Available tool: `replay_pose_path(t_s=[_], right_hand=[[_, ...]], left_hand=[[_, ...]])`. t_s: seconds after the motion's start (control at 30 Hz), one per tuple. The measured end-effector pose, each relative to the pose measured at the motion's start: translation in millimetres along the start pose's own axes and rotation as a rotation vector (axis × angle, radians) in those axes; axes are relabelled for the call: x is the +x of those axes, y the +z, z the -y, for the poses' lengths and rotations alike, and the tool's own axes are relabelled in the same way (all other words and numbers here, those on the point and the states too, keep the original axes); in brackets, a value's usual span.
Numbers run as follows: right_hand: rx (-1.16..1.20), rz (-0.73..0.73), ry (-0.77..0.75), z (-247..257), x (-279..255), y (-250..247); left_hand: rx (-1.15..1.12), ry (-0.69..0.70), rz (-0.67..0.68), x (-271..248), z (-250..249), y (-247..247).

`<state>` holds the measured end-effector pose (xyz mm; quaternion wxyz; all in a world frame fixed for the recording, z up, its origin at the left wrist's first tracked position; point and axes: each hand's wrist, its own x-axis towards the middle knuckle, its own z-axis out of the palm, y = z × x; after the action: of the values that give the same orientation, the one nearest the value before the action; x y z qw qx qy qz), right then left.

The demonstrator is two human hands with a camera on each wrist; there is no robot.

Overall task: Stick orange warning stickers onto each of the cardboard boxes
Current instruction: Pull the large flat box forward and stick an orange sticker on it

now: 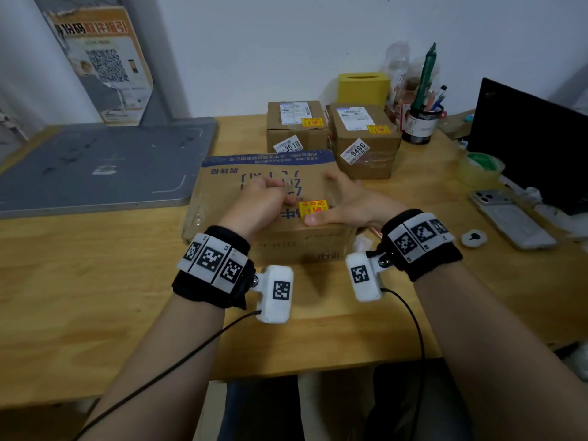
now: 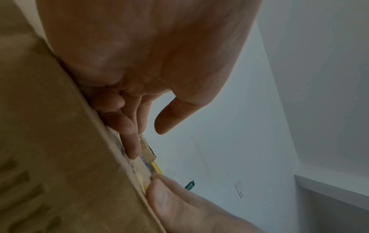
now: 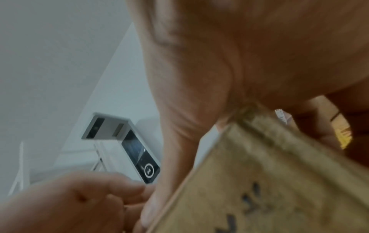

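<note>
A large flat cardboard box [image 1: 222, 192] with blue print lies in the middle of the wooden table [image 1: 79, 281]. An orange warning sticker [image 1: 313, 207] sits on its top near the front edge. My left hand [image 1: 264, 198] rests on the box, fingertips [image 2: 129, 141] pressing beside the sticker's left edge, thumb free. My right hand [image 1: 346, 202] lies spread on the box top, its thumb [image 1: 315, 219] pressing the sticker's near edge. Behind stand two small cardboard boxes [image 1: 296, 128] [image 1: 366, 144], each bearing an orange sticker [image 1: 311, 122] [image 1: 378, 129]. Both wrist views show the box [image 2: 49, 141] [image 3: 259, 181] close up.
A grey board [image 1: 105, 167] covers the table's left. At the back right stand a yellow tissue box [image 1: 362, 87] and a pen holder [image 1: 420, 122]. A black laptop [image 1: 534, 138], a tape roll [image 1: 480, 168] and a phone [image 1: 509, 218] lie on the right.
</note>
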<state>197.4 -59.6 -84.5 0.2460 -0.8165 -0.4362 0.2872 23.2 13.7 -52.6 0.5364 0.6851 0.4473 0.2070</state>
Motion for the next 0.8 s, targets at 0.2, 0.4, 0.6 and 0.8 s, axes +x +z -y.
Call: replay_pose_path(t_s=[0.2,0.4,0.6,0.8], right_hand=[[0.256,-0.057,-0.026,-5.1,5.7,-3.7],[0.396,-0.109,-0.03,-7.2,9.4,-3.9],[0.304,0.072,0.043,-22.4,-10.0,-9.9],[0.344,-0.081,0.01,-15.6,-12.8,-8.7]], left_hand=[[0.109,0.031,0.034,0.0,-9.5,4.8],[0.142,0.055,0.024,0.0,-5.9,8.2],[0.152,0.063,0.036,0.2,-4.1,8.0],[0.178,0.051,0.026,0.9,-3.2,11.1]])
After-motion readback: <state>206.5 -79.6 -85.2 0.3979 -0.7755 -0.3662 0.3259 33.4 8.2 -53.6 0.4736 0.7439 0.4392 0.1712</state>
